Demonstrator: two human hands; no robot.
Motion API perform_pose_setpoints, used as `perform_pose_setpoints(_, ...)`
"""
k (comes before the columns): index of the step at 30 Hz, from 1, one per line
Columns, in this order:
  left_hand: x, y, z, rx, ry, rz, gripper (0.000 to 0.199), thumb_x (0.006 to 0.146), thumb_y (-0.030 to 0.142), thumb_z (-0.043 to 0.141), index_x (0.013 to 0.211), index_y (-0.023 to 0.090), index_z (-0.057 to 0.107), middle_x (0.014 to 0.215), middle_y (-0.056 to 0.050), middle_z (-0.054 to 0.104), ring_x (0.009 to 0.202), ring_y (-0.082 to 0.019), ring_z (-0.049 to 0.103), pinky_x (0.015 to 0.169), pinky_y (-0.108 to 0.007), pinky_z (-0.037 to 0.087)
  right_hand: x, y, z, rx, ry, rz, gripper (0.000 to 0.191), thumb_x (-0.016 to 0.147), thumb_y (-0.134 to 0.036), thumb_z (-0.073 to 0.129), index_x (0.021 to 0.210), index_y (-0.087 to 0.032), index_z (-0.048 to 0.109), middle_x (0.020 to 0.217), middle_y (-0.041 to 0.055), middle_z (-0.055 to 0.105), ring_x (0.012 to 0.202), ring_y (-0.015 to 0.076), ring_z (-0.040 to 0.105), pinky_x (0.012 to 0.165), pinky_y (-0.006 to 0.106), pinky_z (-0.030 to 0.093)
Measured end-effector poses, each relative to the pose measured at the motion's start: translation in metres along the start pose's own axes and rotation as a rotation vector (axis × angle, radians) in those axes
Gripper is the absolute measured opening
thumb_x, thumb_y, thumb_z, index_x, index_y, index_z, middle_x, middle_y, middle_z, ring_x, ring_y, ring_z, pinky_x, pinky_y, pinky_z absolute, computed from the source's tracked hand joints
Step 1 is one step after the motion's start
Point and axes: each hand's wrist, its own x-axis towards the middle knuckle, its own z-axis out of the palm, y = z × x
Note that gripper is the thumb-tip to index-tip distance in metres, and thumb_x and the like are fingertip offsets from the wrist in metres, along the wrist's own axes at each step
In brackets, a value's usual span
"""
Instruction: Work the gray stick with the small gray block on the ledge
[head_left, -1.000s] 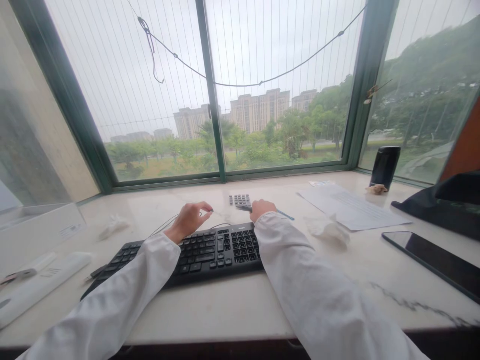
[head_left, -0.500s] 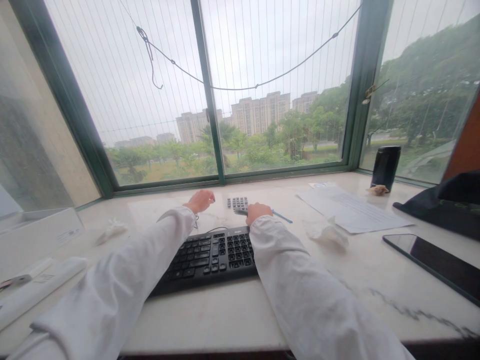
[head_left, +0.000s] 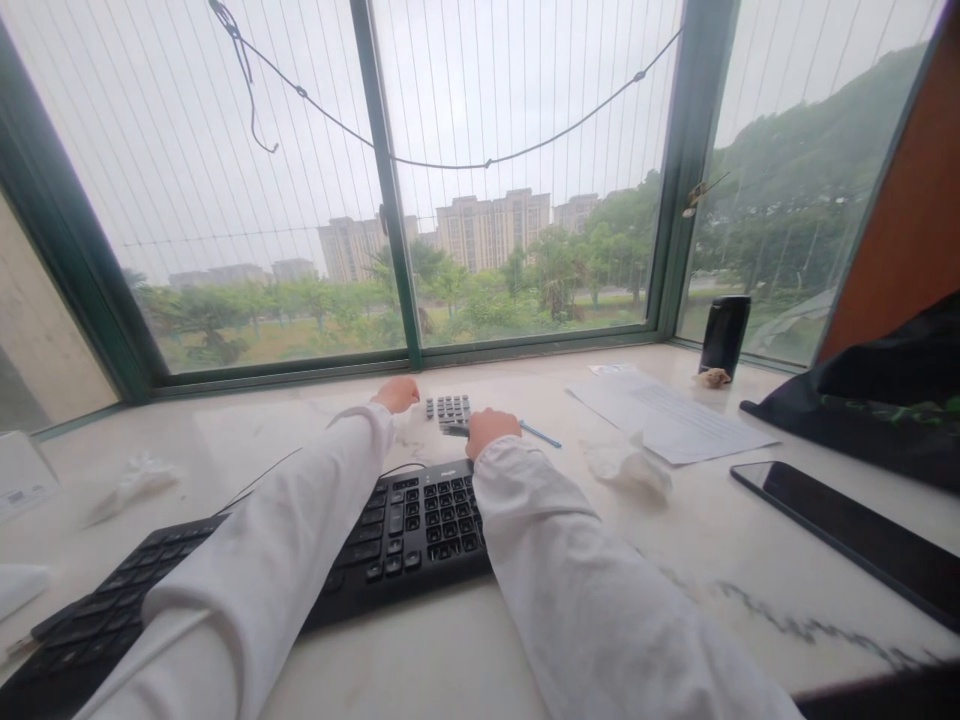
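Note:
My left hand (head_left: 397,393) reaches over the keyboard to the far side of the table, its fingers curled. Something whitish and blurred shows just below those fingers; what they hold, I cannot make out. A group of loose grey keycaps (head_left: 448,408) lies in rows between my hands. My right hand (head_left: 493,430) is closed near them, with a dark grey slim tool (head_left: 454,430) sticking out to its left; its kind is unclear. Under my forearms lies a black keyboard (head_left: 397,590), its number-pad keys taken off. A thin blue stick (head_left: 541,434) shows beyond my right hand.
On the right are a crumpled tissue (head_left: 634,470), a printed sheet (head_left: 667,415), a phone (head_left: 840,540), a black can (head_left: 724,338) and a dark cloth bag (head_left: 877,410). Another tissue (head_left: 139,485) and a white box (head_left: 22,480) lie left. Windows stand behind.
The view has swung a little to the left and shows more of the keyboard's left part. My left hand has drawn its fingers in; my right hand stays beside the keycaps.

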Motion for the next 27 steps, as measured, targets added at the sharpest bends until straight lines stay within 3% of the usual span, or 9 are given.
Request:
perform_pose_setpoints(8,0.011,-0.006,0.011,-0.019,-0.013,0.009,0.031,0.091,0.032,0.053,0.118,0.016,0.055,0.118,-0.010,0.056,0.101,-0.020,0.058,0.085,-0.040,0.051,-0.003,-0.003,-0.003,-0.014,-0.008,-0.005,0.029,0.078,-0.023,0.058,0.105,-0.017,0.067,0.107,0.0157,0.066,0.098,0.0262,0.063,0.077,0.034,0.050)
perform_pose_setpoints(27,0.015,-0.003,0.016,0.010,0.001,0.054,0.030,0.091,0.031,0.053,0.117,0.016,0.055,0.118,-0.010,0.056,0.101,-0.020,0.057,0.085,-0.040,0.051,-0.002,-0.002,-0.001,-0.003,-0.008,-0.005,0.031,0.077,-0.023,0.059,0.107,-0.017,0.066,0.108,0.0172,0.065,0.101,0.0261,0.063,0.079,0.034,0.049)
